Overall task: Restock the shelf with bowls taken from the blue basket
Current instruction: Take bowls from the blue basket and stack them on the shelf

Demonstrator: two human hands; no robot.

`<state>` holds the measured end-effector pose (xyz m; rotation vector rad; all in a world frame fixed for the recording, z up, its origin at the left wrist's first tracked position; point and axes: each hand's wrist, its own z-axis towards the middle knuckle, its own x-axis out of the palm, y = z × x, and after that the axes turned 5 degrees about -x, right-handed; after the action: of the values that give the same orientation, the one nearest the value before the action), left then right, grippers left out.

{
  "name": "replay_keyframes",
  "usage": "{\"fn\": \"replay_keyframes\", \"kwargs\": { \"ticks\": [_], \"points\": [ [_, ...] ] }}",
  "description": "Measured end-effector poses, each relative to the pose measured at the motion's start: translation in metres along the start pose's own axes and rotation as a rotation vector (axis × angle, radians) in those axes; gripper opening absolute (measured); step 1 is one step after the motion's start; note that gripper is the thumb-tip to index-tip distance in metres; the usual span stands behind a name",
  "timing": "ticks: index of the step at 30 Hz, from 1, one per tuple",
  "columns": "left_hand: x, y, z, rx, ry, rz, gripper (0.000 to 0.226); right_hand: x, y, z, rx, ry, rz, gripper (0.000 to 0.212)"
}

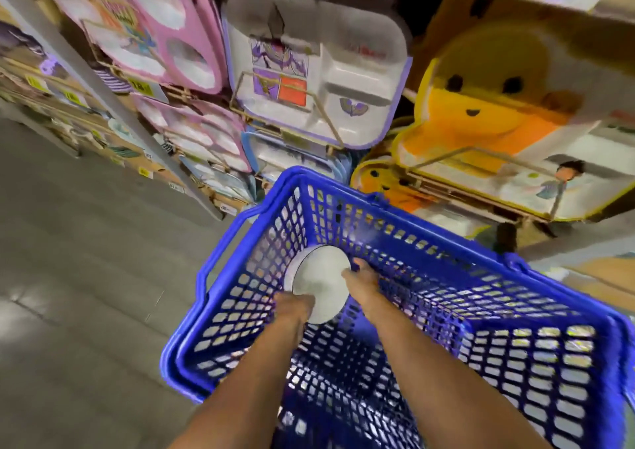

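The left hand point(296, 306) grips the near edge of a white bowl point(318, 282), and the right hand point(361, 283) grasps its right edge, thumb on the far side. The frame is blurred, so the exact lie of each finger cannot be made out. The bowl sits between the two hands, tilted, with its round face towards the camera. It is low inside the blue basket point(446, 254), near the basket's far left corner. Both forearms reach down over the basket's near rim.

The basket's mesh walls rise around the hands. Its handle lies folded down along the left rim.

Just beyond the basket's far side stands the shelf point(570, 242) with upright divided trays. A white tray point(319, 70) with a purple edge is straight past the basket, a pink tray point(147, 29) is beyond it to the left, and a yellow duck tray point(488, 104) is beyond it to the right. Left of the basket lies the grey floor point(68, 276).
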<state>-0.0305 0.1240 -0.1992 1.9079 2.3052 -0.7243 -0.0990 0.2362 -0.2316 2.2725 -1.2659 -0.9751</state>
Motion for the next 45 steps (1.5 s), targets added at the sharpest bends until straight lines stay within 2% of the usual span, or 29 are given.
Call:
{"fn": "replay_keyframes", "kwargs": {
  "ticks": [4, 8, 15, 19, 24, 29, 33, 36, 41, 43, 45],
  "points": [
    [0.003, -0.002, 0.021, 0.043, -0.101, 0.089, 0.037, 0.008, -0.002, 0.019, -0.083, 0.021, -0.061, 0.027],
    [-0.007, -0.009, 0.018, 0.061, -0.121, 0.16, 0.036, 0.006, 0.0, 0.02, -0.081, 0.021, -0.078, 0.031],
    [-0.031, -0.021, -0.028, 0.189, -0.177, 0.192, 0.035, -0.028, 0.018, -0.012, -0.044, 0.099, -0.017, 0.011],
    [-0.043, -0.035, -0.071, 0.322, -0.32, 0.348, 0.035, -0.053, 0.036, -0.052, -0.113, 0.073, -0.078, 0.011],
    [-0.053, -0.043, -0.126, 0.467, -0.316, 0.204, 0.041, -0.084, 0.063, -0.105, -0.15, 0.048, -0.121, 0.02],
    [-0.069, -0.057, -0.176, 0.595, -0.124, -0.12, 0.055, -0.123, 0.094, -0.166, -0.185, 0.113, 0.052, 0.017],
    [-0.084, -0.077, -0.218, 0.717, 0.005, -0.2, 0.057, -0.153, 0.115, -0.22, -0.246, 0.085, 0.197, 0.019],
    [-0.094, -0.087, -0.258, 0.798, 0.086, -0.216, 0.054, -0.18, 0.122, -0.264, -0.334, 0.006, 0.262, 0.023],
    [-0.096, -0.099, -0.336, 0.951, 0.228, -0.239, 0.055, -0.221, 0.121, -0.32, -0.507, -0.209, 0.362, 0.011],
    [-0.091, -0.099, -0.365, 0.993, 0.293, -0.211, 0.057, -0.234, 0.12, -0.339, -0.564, -0.316, 0.412, 0.019],
    [-0.083, -0.096, -0.393, 0.99, 0.372, -0.173, 0.058, -0.245, 0.115, -0.36, -0.638, -0.333, 0.516, 0.031]
  ]
}}
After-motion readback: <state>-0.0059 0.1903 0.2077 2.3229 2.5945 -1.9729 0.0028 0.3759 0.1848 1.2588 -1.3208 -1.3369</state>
